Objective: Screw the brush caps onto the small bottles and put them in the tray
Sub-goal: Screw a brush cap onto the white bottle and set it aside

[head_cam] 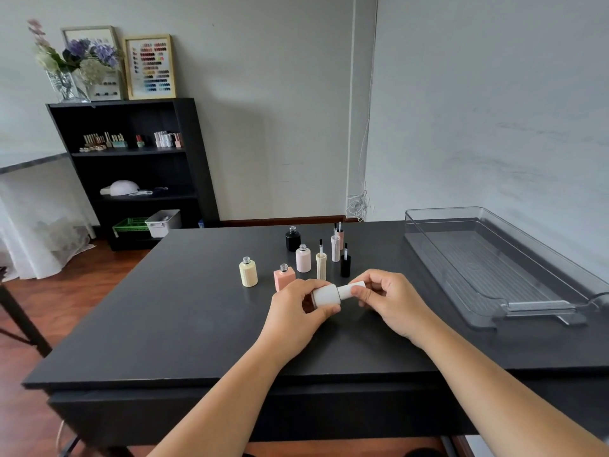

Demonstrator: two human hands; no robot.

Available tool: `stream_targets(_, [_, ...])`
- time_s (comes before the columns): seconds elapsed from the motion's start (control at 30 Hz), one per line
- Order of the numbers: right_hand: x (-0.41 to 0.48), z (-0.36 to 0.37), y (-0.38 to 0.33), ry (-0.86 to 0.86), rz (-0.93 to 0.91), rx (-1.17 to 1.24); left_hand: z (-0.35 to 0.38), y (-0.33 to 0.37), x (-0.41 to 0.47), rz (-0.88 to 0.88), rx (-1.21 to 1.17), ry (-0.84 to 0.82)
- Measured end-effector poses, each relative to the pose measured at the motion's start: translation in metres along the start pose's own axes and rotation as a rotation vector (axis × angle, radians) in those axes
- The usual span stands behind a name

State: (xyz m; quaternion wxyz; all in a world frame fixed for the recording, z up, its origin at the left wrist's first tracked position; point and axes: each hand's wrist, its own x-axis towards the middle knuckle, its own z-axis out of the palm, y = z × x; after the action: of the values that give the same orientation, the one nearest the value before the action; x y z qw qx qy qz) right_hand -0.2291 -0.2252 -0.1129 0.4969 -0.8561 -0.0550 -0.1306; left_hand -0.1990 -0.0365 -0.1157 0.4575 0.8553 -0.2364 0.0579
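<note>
The dark tabletop (164, 308) carries a clear plastic tray (494, 311) along its right edge, with nothing visible inside it. Toward the far middle stand four uncapped bottles: yellow (248, 272), coral (284, 278), pale pink (303, 259) and black (292, 239), with loose brush caps (335, 248) standing brush-up just to their right. Nearer the front edge, above the surface, the left hand (296, 316) is wrapped around a white bottle (325, 295) held sideways, while the right hand (392, 303) pinches its white cap (353, 289), which meets the bottle's neck. The likely step is tightening. If the cap went on crooked, the threads could bind and leave it loose, and a sleeveless forearm swinging toward the tray could topple the upright caps.
</note>
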Motion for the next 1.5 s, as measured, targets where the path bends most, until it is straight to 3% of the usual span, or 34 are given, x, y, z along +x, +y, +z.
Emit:
stream_targets(0.13, [0.005,-0.005,-0.008,0.034,-0.012,0.196,-0.01,-0.004,-0.008,0.091,-0.009,0.133])
stream_targets(0.23, [0.019,-0.016,-0.018,0.064,-0.03,0.181,-0.024,-0.015,-0.003,0.003,0.019,0.3])
stream_targets(0.33, [0.031,-0.029,-0.024,0.104,-0.036,0.133,-0.03,-0.025,0.009,-0.146,0.062,0.246])
stream_targets(0.57, [0.056,-0.045,-0.022,0.329,0.0,-0.004,-0.022,-0.029,0.025,-0.281,0.072,0.181])
stream_targets(0.8, [0.09,-0.047,-0.008,0.473,0.119,-0.198,-0.021,-0.026,0.045,-0.262,0.073,0.131])
stream_targets(1.07, [0.115,-0.045,0.016,0.506,0.203,-0.227,-0.019,-0.035,0.041,-0.224,0.019,0.217])
stream_targets(1.33, [0.124,-0.044,0.023,0.457,0.228,-0.254,-0.021,-0.038,0.044,-0.203,-0.009,0.196])
stream_targets(1.43, [0.124,-0.047,0.019,0.469,0.177,-0.469,-0.019,-0.038,0.043,-0.19,-0.012,0.18])
stream_targets(1.5, [0.128,-0.049,0.011,0.454,0.014,-0.706,-0.019,-0.037,0.044,-0.191,-0.019,0.175])
